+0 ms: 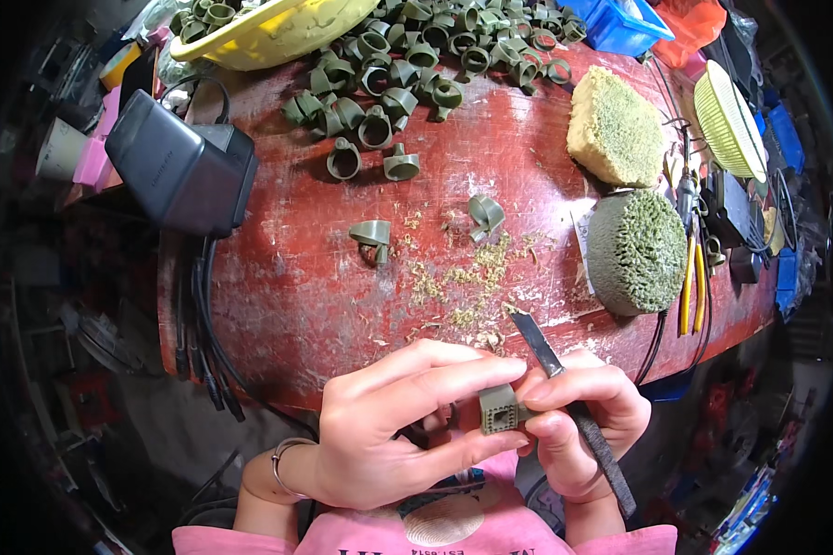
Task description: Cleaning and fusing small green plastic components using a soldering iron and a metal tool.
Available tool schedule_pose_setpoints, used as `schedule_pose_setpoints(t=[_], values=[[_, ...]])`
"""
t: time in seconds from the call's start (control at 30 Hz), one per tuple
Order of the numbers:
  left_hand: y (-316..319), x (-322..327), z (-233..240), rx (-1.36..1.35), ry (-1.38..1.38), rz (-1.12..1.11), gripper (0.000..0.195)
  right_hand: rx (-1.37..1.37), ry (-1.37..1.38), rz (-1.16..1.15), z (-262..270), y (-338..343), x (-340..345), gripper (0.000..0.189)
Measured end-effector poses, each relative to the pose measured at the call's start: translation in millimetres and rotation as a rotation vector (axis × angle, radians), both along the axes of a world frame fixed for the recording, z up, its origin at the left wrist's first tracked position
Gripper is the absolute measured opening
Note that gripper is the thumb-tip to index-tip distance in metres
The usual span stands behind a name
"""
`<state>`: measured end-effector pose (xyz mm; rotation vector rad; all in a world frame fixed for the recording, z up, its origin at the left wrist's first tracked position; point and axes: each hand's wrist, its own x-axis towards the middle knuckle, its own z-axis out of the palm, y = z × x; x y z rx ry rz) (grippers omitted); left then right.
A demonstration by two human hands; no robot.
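Observation:
Close to my chest, my left hand (382,430) grips a dark green ring (494,397), wax by its look, between its fingers. The ring's square head carries a dotted border around a recessed square and faces up. My right hand (586,416) holds a flat blade tool (538,345) with a dark wrapped handle; its tip points away over the table, with pale shavings stuck to it. The right thumb and a finger also touch the ring's side. Beyond my hands, one loose green ring (371,234) and another green ring (486,214) lie near scattered shavings (482,267).
A heap of green rings (416,52) covers the back of the red table (278,277), beside a yellow basin (278,35). To the right stand a yellowish block (614,128), a round green foam block (638,253) and yellow-handled pliers (693,284). A black charger (180,163) and cables are at left.

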<state>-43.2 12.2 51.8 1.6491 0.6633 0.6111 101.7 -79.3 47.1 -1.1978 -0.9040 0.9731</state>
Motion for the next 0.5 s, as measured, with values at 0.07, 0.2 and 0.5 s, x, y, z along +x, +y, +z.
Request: schedule_pose_setpoints(t=[0.07, 0.2, 0.5], values=[[-1, -1, -1, 0.076, -0.012, 0.027, 0.040, 0.071, -0.257, 0.037, -1, 1, 3, 0.031], [-2, -2, -1, 0.090, -0.015, 0.046, 0.041, -0.043, -0.172, -0.125, 2, -7, -5, 0.047], [-3, 0, -3, 0.086, -0.042, 0.045, 0.040, 0.000, -0.221, -0.127, 2, -6, -3, 0.034]])
